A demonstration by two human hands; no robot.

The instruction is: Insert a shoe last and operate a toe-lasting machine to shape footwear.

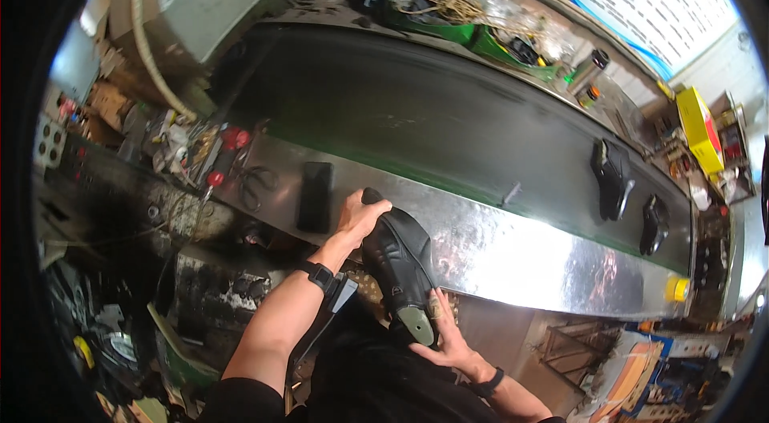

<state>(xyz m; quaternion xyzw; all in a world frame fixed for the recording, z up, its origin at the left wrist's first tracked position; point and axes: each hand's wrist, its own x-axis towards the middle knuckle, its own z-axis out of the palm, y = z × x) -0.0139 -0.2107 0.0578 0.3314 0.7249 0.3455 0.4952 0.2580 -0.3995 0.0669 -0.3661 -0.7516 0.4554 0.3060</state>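
A black leather shoe is held at the front of my body, close to the metal table edge, with a pale green, last-like piece with a hole showing at its near end. My left hand grips the shoe's far end, thumb laid over the top. At the near end, my right hand holds the side, its fingers along the shoe and its thumb by the green piece. The shoe's underside is hidden. A dark phone lies on the metal ledge left of my left hand.
Beyond the metal ledge runs a wide dark conveyor belt. Two black shoes, a larger and a smaller, are at its right. Green bins line the back. A yellow tape roll sits at the ledge's right end.
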